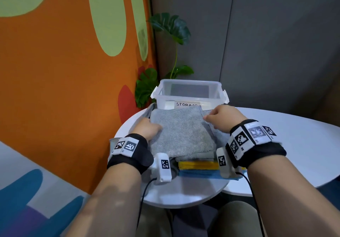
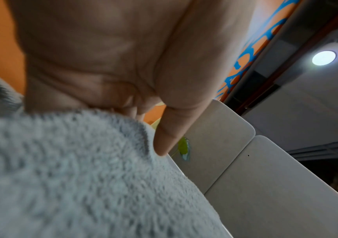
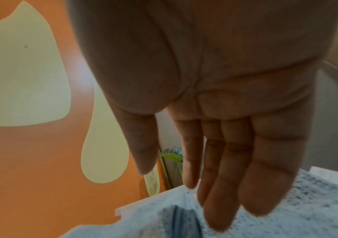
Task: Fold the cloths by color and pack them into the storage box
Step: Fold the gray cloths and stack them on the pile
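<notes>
A folded grey cloth lies on top of a stack, over a yellow cloth and a blue cloth. Behind the stack stands the clear storage box, open, with nothing visible inside. My left hand grips the grey cloth's left edge; in the left wrist view the left hand has its fingers curled behind the grey cloth and its thumb along the edge. My right hand rests with straight fingers on the grey cloth at its far right corner.
The stack sits on a small round white table, with a second white table joining on the right. A leafy plant stands behind the box. An orange patterned wall closes the left side.
</notes>
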Demonstrator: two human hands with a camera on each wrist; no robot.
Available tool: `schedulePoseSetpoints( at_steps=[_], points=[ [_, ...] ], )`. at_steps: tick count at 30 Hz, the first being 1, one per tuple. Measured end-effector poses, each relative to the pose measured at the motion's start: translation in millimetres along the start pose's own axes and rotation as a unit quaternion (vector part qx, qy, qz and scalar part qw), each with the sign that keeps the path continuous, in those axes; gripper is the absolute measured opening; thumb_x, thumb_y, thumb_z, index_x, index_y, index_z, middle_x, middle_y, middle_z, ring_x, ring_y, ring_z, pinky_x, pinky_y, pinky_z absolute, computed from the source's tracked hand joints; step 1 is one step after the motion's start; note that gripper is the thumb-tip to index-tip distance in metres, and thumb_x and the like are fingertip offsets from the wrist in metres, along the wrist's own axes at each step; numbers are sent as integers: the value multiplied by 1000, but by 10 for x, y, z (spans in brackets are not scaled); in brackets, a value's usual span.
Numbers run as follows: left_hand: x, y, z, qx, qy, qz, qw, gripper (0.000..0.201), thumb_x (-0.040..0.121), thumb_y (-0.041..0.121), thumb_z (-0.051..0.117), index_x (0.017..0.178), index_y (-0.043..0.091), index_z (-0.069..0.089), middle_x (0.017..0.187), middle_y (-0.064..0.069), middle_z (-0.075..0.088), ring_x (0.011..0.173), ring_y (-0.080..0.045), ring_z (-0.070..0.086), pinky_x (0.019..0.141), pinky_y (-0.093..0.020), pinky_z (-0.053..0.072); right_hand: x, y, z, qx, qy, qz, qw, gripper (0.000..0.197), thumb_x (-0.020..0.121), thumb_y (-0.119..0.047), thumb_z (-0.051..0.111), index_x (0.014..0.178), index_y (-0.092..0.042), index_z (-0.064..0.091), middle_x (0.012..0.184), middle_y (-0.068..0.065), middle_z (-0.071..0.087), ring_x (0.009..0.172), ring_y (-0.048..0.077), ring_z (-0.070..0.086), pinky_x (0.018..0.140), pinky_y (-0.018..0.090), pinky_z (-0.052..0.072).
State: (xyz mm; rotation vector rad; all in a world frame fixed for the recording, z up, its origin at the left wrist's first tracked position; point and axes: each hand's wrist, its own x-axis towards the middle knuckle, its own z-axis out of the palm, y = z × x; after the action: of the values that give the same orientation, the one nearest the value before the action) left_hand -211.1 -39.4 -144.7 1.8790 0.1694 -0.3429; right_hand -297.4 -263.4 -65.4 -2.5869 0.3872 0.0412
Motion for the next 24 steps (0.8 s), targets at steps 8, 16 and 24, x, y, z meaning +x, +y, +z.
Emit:
schedulePoseSetpoints(
  at_steps=[8, 16, 24],
  points=[
    [-205, 94, 14, -33, 0, -3, 999, 55, 59, 1, 65, 113, 7, 52, 105, -20, 65, 95, -40, 65, 83, -58, 53, -57, -19, 143, -98, -84, 57, 990, 47, 85, -51, 61, 60, -12, 56, 61, 1, 59, 61, 16, 56, 63, 24, 45],
    [-336, 112, -41, -60, 40, 10, 997, 21, 81, -5, 63, 92, 13, 60, 104, -16, 66, 99, -37, 65, 90, -53, 52, 61, 13, 189, -47, -41, 50, 997, 35, 82, -36, 68, 66, -11, 51, 65, 4, 54, 68, 23, 54, 51, 25, 36],
    [-430, 165, 14, -114, 36, 25, 993, 24, 89, -10, 53, 86, 13, 51, 88, -13, 62, 82, -30, 63, 90, -48, 52, -11, -26, 162, -82, -32, 53, 995, 39, 78, -41, 67, 52, -14, 55, 52, 0, 55, 51, 15, 52, 49, 21, 39]
  ],
)
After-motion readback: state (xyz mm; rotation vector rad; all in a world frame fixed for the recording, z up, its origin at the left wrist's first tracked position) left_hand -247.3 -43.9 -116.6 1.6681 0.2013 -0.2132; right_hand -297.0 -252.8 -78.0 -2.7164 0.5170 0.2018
